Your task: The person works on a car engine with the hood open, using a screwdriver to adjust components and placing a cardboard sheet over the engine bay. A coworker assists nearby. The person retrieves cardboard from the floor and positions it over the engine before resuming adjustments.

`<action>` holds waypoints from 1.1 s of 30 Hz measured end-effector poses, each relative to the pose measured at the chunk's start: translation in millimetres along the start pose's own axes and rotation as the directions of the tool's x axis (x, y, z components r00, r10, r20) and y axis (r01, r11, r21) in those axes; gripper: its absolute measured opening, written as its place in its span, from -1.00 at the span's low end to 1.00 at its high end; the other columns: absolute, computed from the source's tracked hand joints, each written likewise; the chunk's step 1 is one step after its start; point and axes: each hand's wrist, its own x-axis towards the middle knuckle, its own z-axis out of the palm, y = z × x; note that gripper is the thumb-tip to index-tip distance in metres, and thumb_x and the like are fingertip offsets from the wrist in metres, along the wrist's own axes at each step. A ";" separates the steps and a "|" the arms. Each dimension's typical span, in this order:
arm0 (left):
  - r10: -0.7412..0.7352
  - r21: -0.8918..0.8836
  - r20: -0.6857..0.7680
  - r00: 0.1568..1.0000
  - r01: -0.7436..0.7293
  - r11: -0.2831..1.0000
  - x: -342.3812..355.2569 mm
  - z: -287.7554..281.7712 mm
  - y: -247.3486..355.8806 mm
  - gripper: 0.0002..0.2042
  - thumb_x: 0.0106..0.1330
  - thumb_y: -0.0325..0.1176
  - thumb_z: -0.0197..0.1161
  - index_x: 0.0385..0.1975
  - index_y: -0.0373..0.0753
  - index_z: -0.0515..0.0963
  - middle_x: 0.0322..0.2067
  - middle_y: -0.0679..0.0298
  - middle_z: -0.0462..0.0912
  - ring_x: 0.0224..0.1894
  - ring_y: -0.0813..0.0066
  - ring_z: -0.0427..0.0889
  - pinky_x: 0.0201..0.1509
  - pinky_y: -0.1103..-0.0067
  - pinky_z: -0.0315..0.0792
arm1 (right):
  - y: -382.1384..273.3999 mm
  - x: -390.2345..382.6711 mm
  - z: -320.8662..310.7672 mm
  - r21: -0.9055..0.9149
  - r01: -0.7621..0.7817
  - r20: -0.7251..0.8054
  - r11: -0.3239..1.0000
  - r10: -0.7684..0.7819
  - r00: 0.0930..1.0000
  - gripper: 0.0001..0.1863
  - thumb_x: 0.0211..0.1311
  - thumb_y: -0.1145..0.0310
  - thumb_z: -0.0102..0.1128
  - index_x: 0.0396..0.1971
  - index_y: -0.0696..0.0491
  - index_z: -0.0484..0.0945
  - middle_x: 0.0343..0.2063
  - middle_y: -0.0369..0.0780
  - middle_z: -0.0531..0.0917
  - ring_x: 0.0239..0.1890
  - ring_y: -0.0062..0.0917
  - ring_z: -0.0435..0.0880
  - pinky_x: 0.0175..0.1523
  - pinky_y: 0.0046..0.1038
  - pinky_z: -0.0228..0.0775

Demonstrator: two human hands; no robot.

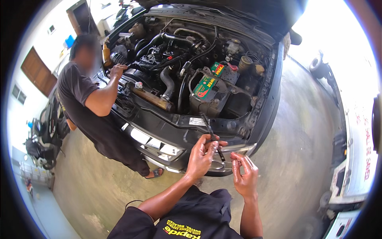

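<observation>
My left hand (202, 156) is closed round a thin black rod-like piece (211, 130). The rod slants, its upper end pointing at the car's front panel and its lower end sticking out below my fingers. Just to the right, my right hand (244, 174) is raised with thumb and fingertips pinched together, apart from the rod. Whether something small sits in that pinch cannot be made out. Both hands are in front of the headlight (217, 164) of a dark car with its bonnet up. Beyond them lies the engine bay, with a green-labelled battery (207, 88).
A co-worker (91, 91) in dark clothes stands at the left of the car, one hand over the engine bay. A radiator hose (167, 81) and the engine lie behind the front panel. A white vehicle (354, 175) stands at the right, motorcycles (43, 129) at the far left.
</observation>
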 end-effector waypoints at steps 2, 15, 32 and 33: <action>0.033 -0.004 0.012 0.999 -0.033 0.999 5.1 25.3 -1.7 -0.81 0.75 -0.38 0.14 0.19 -0.30 0.47 0.11 0.07 0.84 0.23 0.44 0.73 0.42 0.43 0.51 | 0.5 14.5 -12.3 0.019 -0.009 0.002 1.000 0.009 1.000 -0.70 0.52 0.49 0.27 0.16 0.17 0.70 0.01 -0.02 0.82 -0.03 -0.16 0.86 0.10 -0.26 0.67; 0.381 0.275 -0.357 0.853 -0.294 0.915 173.8 210.2 25.6 -0.80 0.68 -0.47 0.22 0.17 -0.40 0.51 0.04 0.02 0.82 0.17 0.36 0.81 0.21 0.40 0.66 | 103.0 266.9 -134.1 0.254 0.308 0.215 0.917 -0.364 0.906 -0.75 0.52 0.60 0.19 0.13 0.18 0.61 0.01 -0.04 0.79 -0.06 -0.26 0.85 0.08 -0.33 0.66; 0.556 0.453 -0.752 0.354 -0.337 0.826 297.5 -62.8 66.8 -0.75 0.72 -0.47 0.15 0.23 -0.43 0.61 -0.10 0.10 0.86 -0.12 0.55 0.80 0.03 0.60 0.66 | 55.8 658.7 -24.3 -0.378 0.838 0.545 0.395 -0.637 0.546 -0.76 0.52 0.33 0.27 0.07 -0.08 0.78 -0.02 -0.08 0.82 0.07 -0.05 0.79 0.22 -0.08 0.62; 0.564 0.502 -0.772 0.295 -0.262 0.824 306.5 -70.2 65.1 -0.75 0.72 -0.48 0.14 0.23 -0.42 0.61 -0.11 0.10 0.86 -0.12 0.55 0.80 0.02 0.60 0.66 | 59.0 685.2 -4.5 -0.361 0.860 0.564 0.360 -0.651 0.509 -0.75 0.52 0.34 0.26 0.08 -0.08 0.79 -0.01 -0.07 0.82 0.08 -0.04 0.79 0.25 -0.07 0.61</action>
